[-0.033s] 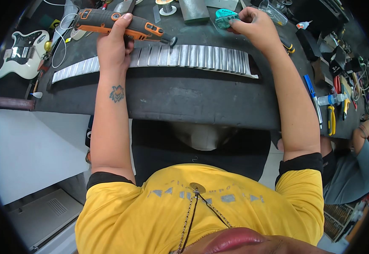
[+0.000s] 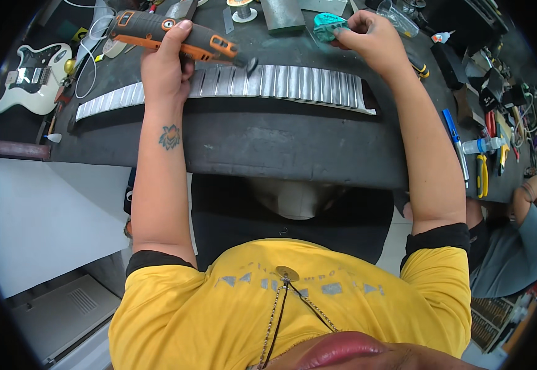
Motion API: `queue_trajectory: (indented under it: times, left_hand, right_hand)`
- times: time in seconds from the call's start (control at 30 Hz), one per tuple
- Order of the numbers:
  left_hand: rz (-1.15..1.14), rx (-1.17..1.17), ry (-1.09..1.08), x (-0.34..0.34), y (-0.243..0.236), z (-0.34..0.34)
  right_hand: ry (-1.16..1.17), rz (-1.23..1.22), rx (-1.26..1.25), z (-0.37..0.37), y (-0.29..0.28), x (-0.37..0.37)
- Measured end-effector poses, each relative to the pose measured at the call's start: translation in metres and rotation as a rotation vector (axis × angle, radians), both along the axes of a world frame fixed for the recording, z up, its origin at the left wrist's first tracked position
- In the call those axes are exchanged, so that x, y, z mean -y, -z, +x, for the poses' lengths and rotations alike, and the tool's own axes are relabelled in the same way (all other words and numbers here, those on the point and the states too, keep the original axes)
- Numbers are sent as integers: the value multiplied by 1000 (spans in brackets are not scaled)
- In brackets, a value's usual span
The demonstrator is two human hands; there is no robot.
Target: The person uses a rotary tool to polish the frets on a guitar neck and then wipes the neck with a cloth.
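My left hand (image 2: 166, 65) is closed round an orange and grey rotary tool (image 2: 210, 44). A small round bit (image 2: 251, 65) at the tool's tip is at the far edge of a long, curved, ridged metal strip (image 2: 305, 84); I cannot tell whether they touch. The strip lies across the dark bench, and my left wrist hides part of it. To the right, my right hand (image 2: 376, 42) pinches a small teal, rounded piece (image 2: 328, 26) with a crinkled, wrapper-like surface; its exact kind is unclear.
Beyond the strip stand a wire spool (image 2: 242, 11) and a grey metal block (image 2: 282, 15). A clear plastic cup (image 2: 398, 17) lies past my right hand. Pens, yellow-handled pliers (image 2: 482, 176) and a small bottle (image 2: 483, 145) sit at the right. Another person (image 2: 509, 246) is at lower right.
The rotary tool's front end has dipped slightly, and its tip looks blurred. My right hand and the metal strip stay in place.
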State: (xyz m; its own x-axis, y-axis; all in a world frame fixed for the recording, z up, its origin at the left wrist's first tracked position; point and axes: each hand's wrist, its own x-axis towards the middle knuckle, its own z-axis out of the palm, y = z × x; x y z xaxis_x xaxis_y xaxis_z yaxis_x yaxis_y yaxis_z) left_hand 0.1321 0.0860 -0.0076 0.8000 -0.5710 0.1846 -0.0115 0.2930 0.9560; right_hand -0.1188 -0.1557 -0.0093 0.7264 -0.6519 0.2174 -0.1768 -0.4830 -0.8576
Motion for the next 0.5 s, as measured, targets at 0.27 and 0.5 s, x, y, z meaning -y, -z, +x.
queue_trajectory:
  times: [0.27, 0.5]
  left_hand:
    - [2, 41, 19, -6, 2, -2]
    - [-18, 63, 85, -9, 4, 1]
  right_hand:
    - [12, -16, -38, 1, -1, -1]
    - [8, -10, -43, 1, 3, -1]
